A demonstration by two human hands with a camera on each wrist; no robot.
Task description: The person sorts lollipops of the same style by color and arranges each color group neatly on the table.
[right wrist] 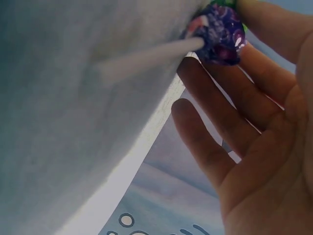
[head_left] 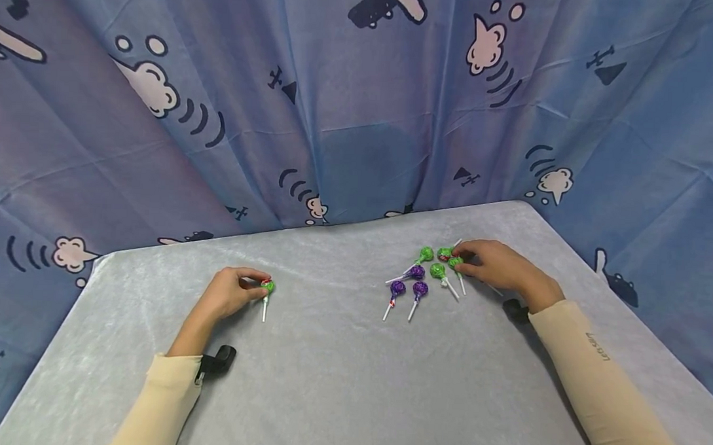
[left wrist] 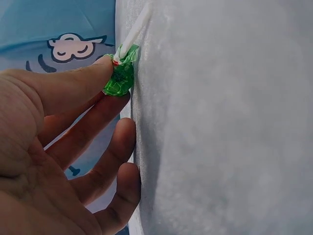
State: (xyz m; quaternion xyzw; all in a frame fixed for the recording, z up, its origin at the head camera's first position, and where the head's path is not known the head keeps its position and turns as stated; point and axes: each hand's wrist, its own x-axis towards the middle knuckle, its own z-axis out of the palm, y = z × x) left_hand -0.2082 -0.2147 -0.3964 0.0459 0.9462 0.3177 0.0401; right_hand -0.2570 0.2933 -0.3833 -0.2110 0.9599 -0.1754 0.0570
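My left hand (head_left: 227,296) pinches a green-wrapped lollipop (head_left: 268,286) by its candy head between thumb and fingers, its white stick pointing toward me. In the left wrist view that green lollipop (left wrist: 120,78) sits at the thumb tip, the other fingers loosely bent. My right hand (head_left: 502,263) is over the right side of a lollipop group, thumb and index finger around a green lollipop (head_left: 455,264). A purple-wrapped lollipop (right wrist: 222,36) lies beside those fingers in the right wrist view; in the head view the hand hides its head.
Beside the right hand lie other green lollipops (head_left: 437,270) and three purple lollipops (head_left: 397,288), sticks at differing angles. A grey cloth covers the table (head_left: 339,379). Behind it hangs a blue patterned curtain (head_left: 364,164). Black straps with cameras (head_left: 225,357) sit at both wrists.
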